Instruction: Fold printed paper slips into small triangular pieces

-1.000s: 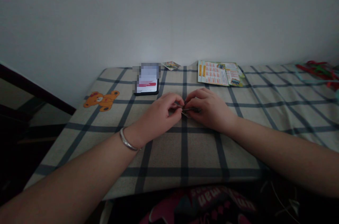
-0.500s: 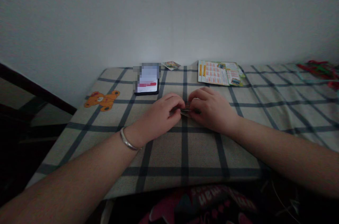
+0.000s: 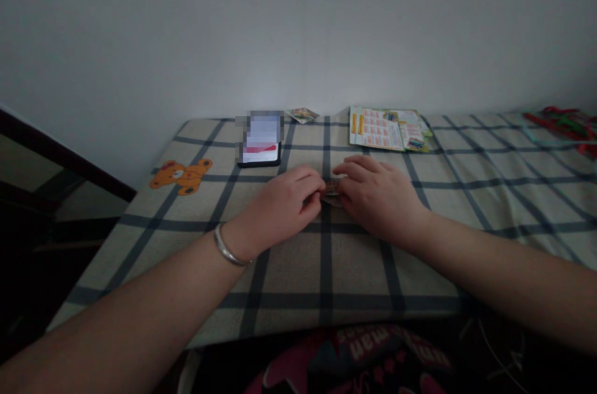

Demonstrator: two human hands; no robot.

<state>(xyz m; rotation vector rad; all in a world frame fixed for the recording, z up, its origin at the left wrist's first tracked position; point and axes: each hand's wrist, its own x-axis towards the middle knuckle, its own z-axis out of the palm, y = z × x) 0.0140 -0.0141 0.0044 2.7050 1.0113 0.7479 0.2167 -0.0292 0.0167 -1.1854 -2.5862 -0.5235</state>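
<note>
the small printed paper [image 3: 333, 187] is partly hidden by the left hand [image 3: 293, 198] and right hand [image 3: 375, 195], its print too small to read. pixelation covers most of the phone [image 3: 261, 156]'s screen. the leaflets [image 3: 377, 128]' fine text is illegible. the right edge cuts off the red-and-green tangle [image 3: 562, 123].

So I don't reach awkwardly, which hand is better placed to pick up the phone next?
Probably the left hand: it's nearer the phone, while the right hand is farther right. Both are busy at the small printed piece.
</note>
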